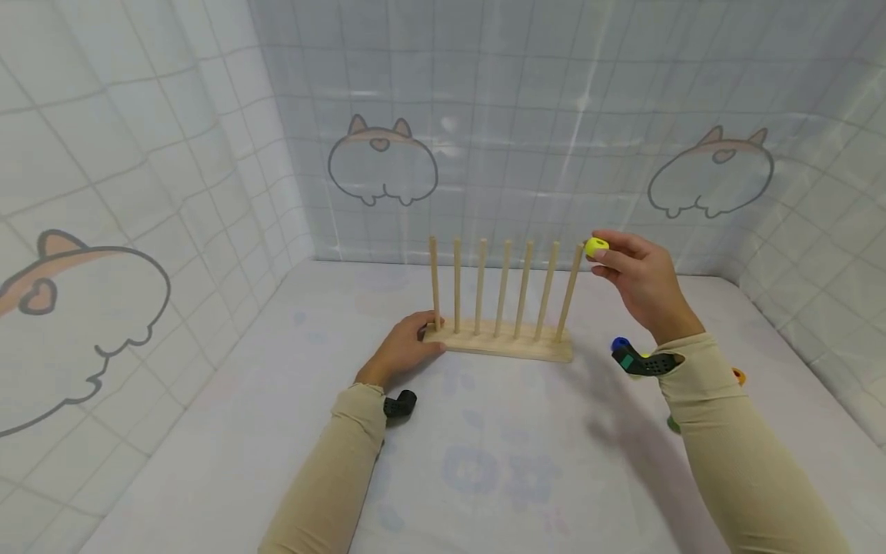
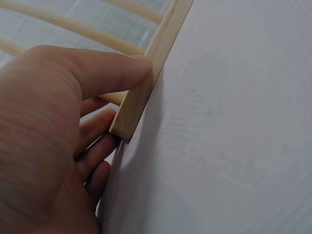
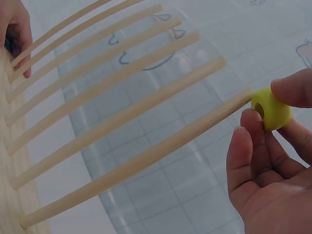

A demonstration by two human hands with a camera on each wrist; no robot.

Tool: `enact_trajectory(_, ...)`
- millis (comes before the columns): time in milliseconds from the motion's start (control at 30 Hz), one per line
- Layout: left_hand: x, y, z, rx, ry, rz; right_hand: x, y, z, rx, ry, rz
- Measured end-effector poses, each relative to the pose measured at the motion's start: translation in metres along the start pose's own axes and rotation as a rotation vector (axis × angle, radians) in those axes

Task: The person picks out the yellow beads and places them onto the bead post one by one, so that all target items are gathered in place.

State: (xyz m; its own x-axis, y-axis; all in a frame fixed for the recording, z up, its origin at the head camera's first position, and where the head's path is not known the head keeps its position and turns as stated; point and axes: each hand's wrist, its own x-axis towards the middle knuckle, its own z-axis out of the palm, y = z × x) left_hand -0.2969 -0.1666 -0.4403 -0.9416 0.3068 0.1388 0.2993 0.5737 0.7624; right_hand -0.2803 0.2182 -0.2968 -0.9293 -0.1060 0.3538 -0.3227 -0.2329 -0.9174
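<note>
A wooden peg rack [image 1: 504,350] stands on the white table, its several upright pegs bare. My left hand [image 1: 401,350] grips the left end of its base; in the left wrist view the thumb [image 2: 131,68] lies along the base's front edge, with the other fingers behind. Up at the rack's right side, my right hand [image 1: 647,285] pinches a yellow bead [image 1: 596,247] between thumb and fingers. The bead's hole [image 3: 259,111] shows in the right wrist view, and its edge overlaps the tip of the rightmost peg [image 3: 146,161], beside rather than around it.
A blue bead [image 1: 620,343], an orange bead [image 1: 739,376] and a green piece [image 1: 674,424] lie on the table around my right forearm, which partly hides them. Tile-patterned sheeting [image 1: 540,154] rises behind the rack and along both sides.
</note>
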Motion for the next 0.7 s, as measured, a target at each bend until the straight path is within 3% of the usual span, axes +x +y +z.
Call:
enact_trajectory(300, -0.0005, -0.0008, 0.0011, -0.016, 0.015, 0.002, 0.0048, -0.0063, 0.0015, 0.046, -0.023, 0.001)
enact_trajectory(700, 0.0021, -0.0018, 0.0009, -0.011, 0.002, 0.002, 0.0095, -0.0092, 0.002, -0.027, -0.01, -0.01)
